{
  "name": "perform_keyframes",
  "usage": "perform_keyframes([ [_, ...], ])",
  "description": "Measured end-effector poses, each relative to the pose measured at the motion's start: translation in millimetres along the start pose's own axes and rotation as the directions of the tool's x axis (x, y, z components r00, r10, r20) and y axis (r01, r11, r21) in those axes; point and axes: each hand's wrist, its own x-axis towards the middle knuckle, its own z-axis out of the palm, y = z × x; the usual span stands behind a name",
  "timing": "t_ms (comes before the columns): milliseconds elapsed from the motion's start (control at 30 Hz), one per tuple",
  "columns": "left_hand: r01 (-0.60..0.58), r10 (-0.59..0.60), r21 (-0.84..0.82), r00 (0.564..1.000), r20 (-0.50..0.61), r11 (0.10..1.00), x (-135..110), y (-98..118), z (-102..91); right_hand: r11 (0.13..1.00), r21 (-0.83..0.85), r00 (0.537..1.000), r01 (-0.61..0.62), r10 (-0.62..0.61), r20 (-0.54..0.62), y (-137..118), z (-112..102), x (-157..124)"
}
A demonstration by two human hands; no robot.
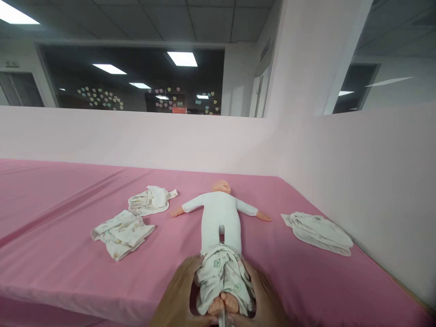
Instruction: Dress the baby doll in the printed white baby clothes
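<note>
A baby doll (220, 218) in a white bodysuit lies on its back on the pink mat (68, 263), head away from me, arms spread. Printed white trousers (223, 277) are bunched around its lower legs, with the bare feet (223, 305) sticking out at the near end. My left hand (179, 295) grips the left side of the trousers with fingers curled on the cloth. My right hand (264, 297) holds the right side of the trousers in the same way.
Two folded printed baby garments (122, 232) (151, 200) lie left of the doll. Another white garment (318, 231) lies to its right near the pale pink wall (357, 172). The mat's front edge runs along the lower left.
</note>
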Motion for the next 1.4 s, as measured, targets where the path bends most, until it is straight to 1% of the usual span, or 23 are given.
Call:
perform_keyframes([
  [200,0.072,-0.071,0.019,0.997,-0.041,0.997,5.7,1.9,2.6,0.992,0.079,0.993,-0.094,0.099,-0.062,0.6,10.1,-1.4],
  [333,0.076,-0.075,0.023,0.995,-0.064,0.997,8.9,14.2,0.6,0.964,0.214,0.981,-0.158,0.177,-0.073,-11.0,10.4,-1.4],
  [433,0.104,-0.108,-0.052,0.991,-0.082,0.993,8.8,31.7,-4.4,0.911,0.368,0.978,-0.185,0.209,-0.025,-23.2,1.9,-0.8],
  [533,0.175,-0.184,-0.210,0.983,-0.022,0.962,8.6,47.6,-11.0,0.846,0.476,0.969,-0.241,0.236,0.072,-26.5,-10.4,-0.2],
  [600,0.198,-0.202,-0.337,0.979,0.024,0.921,9.4,51.9,-15.7,0.807,0.523,0.962,-0.274,0.228,0.153,-22.4,-18.0,0.0],
  [667,0.196,-0.195,-0.431,0.980,0.046,0.881,10.4,50.4,-20.7,0.776,0.573,0.962,-0.264,0.165,0.220,-16.2,-24.3,-0.5],
  [733,0.191,-0.169,-0.479,0.982,0.089,0.857,10.8,45.0,-26.2,0.769,0.597,0.963,-0.230,0.092,0.253,-11.4,-29.4,-1.5],
  [800,0.192,-0.130,-0.498,0.979,0.156,0.846,10.7,39.7,-32.3,0.785,0.584,0.962,-0.207,0.053,0.269,-10.1,-34.4,-3.1],
  [900,0.224,-0.106,-0.482,0.960,0.261,0.847,10.1,38.6,-43.3,0.800,0.558,0.949,-0.219,0.040,0.314,-13.8,-43.5,-5.7],
  [1000,0.263,-0.099,-0.448,0.929,0.356,0.855,8.7,47.5,-57.6,0.830,0.504,0.934,-0.239,0.055,0.352,-17.9,-54.3,-7.8],
  [1067,0.279,-0.099,-0.422,0.911,0.400,0.863,6.3,55.1,-68.8,0.847,0.471,0.930,-0.246,0.068,0.362,-18.1,-60.6,-9.4],
  [1133,0.296,-0.112,-0.376,0.891,0.440,0.878,2.1,59.9,-80.2,0.842,0.482,0.927,-0.242,0.055,0.370,-16.5,-65.7,-11.3],
  [1200,0.313,-0.140,-0.310,0.870,0.472,0.898,-3.3,60.1,-90.9,0.834,0.494,0.921,-0.246,0.041,0.388,-14.8,-70.3,-13.8],
  [1267,0.321,-0.165,-0.243,0.850,0.501,0.915,-8.7,57.5,-99.6,0.838,0.476,0.908,-0.267,0.053,0.417,-14.8,-75.7,-16.6],
  [1367,0.267,-0.146,-0.155,0.832,0.536,0.951,-13.4,55.7,-108.5,0.868,0.398,0.880,-0.296,0.086,0.467,-20.1,-85.3,-20.0],
  [1400,0.226,-0.126,-0.130,0.840,0.528,0.965,-13.8,57.0,-110.5,0.882,0.375,0.877,-0.287,0.084,0.474,-22.9,-88.5,-20.6],
])
